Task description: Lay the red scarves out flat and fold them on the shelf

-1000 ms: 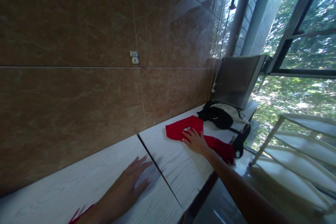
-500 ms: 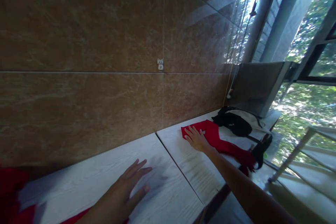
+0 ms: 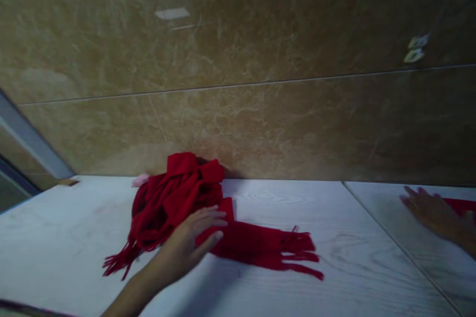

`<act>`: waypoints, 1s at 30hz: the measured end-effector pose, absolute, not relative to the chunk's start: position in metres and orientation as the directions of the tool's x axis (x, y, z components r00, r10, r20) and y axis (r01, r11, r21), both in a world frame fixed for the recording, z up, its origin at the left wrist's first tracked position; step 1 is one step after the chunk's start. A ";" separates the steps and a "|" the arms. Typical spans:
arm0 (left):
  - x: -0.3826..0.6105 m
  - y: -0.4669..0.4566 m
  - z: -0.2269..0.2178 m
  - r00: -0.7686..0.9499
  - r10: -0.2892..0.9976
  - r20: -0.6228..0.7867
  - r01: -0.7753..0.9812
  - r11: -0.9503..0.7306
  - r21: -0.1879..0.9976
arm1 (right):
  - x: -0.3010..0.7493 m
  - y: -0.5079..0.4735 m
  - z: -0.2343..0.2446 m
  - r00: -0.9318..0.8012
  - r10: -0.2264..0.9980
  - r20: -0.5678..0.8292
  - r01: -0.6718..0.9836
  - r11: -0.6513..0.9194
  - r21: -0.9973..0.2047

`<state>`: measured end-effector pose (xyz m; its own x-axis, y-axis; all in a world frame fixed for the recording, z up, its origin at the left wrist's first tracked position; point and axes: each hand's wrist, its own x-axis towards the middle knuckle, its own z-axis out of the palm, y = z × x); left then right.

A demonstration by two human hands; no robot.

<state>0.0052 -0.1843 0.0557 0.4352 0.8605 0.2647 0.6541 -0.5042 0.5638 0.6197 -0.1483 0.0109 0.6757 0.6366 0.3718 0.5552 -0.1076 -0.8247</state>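
A heap of red fringed scarves (image 3: 174,198) lies on a white wood-grain table (image 3: 334,262) against a brown tiled wall. One flat red scarf (image 3: 267,247) stretches out to the right of the heap, fringe at its end. My left hand (image 3: 193,237) rests on this scarf where it meets the heap, fingers curled around a fold of the cloth. At the right edge of the view my right hand (image 3: 435,213) lies flat, fingers spread, touching another red cloth (image 3: 459,204) that is mostly out of frame.
A small white hook (image 3: 414,49) is stuck on the brown wall (image 3: 238,59) at upper right. A seam (image 3: 394,242) divides two table tops on the right. Something small and pink (image 3: 140,180) peeks out behind the heap. A window frame edge (image 3: 26,143) shows at far left.
The view has swung left, bringing the scarf heap into sight and losing the window and black bag. My left hand went from flat on bare table to gripping a red scarf.
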 end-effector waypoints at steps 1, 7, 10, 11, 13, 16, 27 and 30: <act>-0.017 -0.176 0.058 0.340 0.876 0.341 0.680 -0.480 0.554 | 0.613 -0.142 0.010 0.623 0.702 0.345 0.566 -0.100 -0.818; -0.122 -0.135 0.068 -0.177 0.849 0.498 0.731 -0.225 0.644 | 0.485 -0.104 0.007 0.012 0.965 0.261 0.834 0.134 -0.536; -0.148 -0.132 0.057 -0.220 0.857 0.466 0.706 -0.190 0.682 | 0.382 -0.099 0.021 -0.271 0.945 0.181 0.782 0.326 -0.531; -0.152 -0.133 0.052 -0.223 0.866 0.448 0.693 -0.183 0.698 | 0.346 -0.099 0.028 -0.335 0.926 0.171 0.739 0.371 -0.562; -0.156 -0.137 0.039 -0.223 0.889 0.399 0.650 -0.170 0.740 | 0.278 -0.098 0.043 -0.420 0.883 0.208 0.679 0.458 -0.574; -0.152 -0.145 0.017 -0.226 0.910 0.348 0.582 -0.160 0.797 | 0.190 -0.090 0.066 -0.486 0.787 0.379 0.736 0.603 -0.309; -0.145 -0.157 -0.029 -0.368 0.855 0.365 0.469 -0.168 0.867 | 0.114 -0.012 0.073 -0.477 0.849 0.226 0.764 0.528 -0.372; -0.147 -0.160 -0.026 -0.457 0.811 0.365 0.429 -0.158 0.889 | 0.114 -0.001 0.091 -0.379 0.861 0.339 0.678 0.507 -0.533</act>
<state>-0.1475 -0.1600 -0.0257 -0.4571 0.8112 0.3648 0.4288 -0.1583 0.8894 0.1143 -0.0007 0.0911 -0.3786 0.8613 0.3389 0.6775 0.5074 -0.5325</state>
